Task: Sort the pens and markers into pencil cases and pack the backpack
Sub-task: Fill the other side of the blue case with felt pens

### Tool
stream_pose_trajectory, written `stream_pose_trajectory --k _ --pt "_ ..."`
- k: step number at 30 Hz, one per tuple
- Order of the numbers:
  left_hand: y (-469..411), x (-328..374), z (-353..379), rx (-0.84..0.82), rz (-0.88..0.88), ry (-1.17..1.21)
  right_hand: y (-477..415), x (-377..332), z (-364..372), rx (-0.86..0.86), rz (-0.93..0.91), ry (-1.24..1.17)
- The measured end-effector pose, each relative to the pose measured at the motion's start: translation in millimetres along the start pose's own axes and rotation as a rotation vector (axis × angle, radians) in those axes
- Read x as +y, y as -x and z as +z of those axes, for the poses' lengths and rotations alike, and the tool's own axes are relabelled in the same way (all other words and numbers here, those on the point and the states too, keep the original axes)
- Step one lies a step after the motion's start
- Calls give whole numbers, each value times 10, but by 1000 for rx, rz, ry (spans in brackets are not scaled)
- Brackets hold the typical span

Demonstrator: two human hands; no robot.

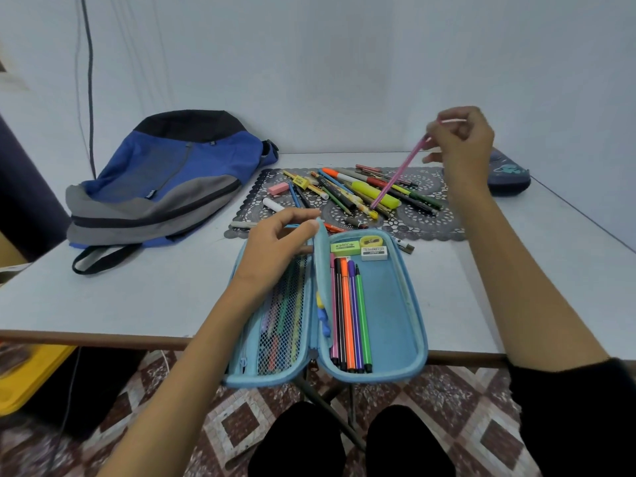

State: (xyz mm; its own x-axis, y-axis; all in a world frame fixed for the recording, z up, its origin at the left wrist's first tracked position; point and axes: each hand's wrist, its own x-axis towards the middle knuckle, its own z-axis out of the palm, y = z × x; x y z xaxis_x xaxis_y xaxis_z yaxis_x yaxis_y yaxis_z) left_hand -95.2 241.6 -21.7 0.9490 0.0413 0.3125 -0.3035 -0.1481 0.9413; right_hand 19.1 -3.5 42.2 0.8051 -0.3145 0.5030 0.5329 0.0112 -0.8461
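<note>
A light blue pencil case (395, 304) lies open at the table's near edge, with several markers (351, 315) and erasers in its right half and pens behind mesh in its left half. My left hand (275, 249) pinches the case's middle flap (321, 256) and holds it upright. My right hand (461, 142) is raised above the pile of pens and markers (354, 191) and grips a pink pen (399, 173) by its upper end, tip slanting down toward the pile. A blue and grey backpack (165, 180) lies flat at the back left.
The pile rests on a grey lace mat (426, 218). A dark blue pencil case (509, 173) sits shut at the far right, behind my right hand. A yellow bin (24, 376) stands on the floor at the left. The wall is close behind the table.
</note>
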Motion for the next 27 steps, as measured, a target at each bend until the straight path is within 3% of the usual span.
stream_pose_trajectory --k 4,8,10,17,27 --pt "-2 3 10 6 -6 2 179 -258 75 -433 258 22" --pt "-2 7 9 13 -3 -6 386 -277 126 -872 414 272" --pt "1 14 11 16 5 -15 489 -249 162 -995 506 377" --pt "10 26 20 25 17 -20 730 -210 250 -1093 638 605" --pt "16 24 23 31 10 -12 793 -259 304 -1056 590 684"
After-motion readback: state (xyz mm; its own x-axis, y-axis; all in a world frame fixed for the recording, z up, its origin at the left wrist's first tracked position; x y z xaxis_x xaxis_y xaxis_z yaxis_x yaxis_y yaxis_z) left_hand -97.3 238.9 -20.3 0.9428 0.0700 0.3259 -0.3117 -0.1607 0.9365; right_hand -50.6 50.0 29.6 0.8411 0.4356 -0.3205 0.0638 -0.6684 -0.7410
